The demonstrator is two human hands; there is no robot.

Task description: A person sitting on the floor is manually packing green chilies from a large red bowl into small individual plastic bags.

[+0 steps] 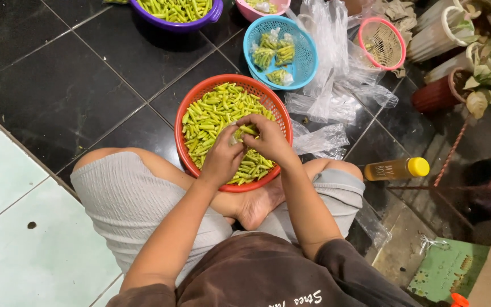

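Note:
A red basket [191,100] full of green chillies [214,113] rests on the dark tiled floor in front of my crossed legs. Over its near side, my left hand [221,159] and my right hand [268,139] meet. Both are closed around a small clear plastic bag with chillies [238,135] in it. The bag is mostly hidden by my fingers.
A blue basket [304,59] behind holds filled small bags of chillies. A purple bowl [214,12] of chillies and a pink bowl sit farther back. Loose clear plastic bags [331,85], a pink strainer [383,42], a yellow-capped bottle [396,169] and plant pots lie right.

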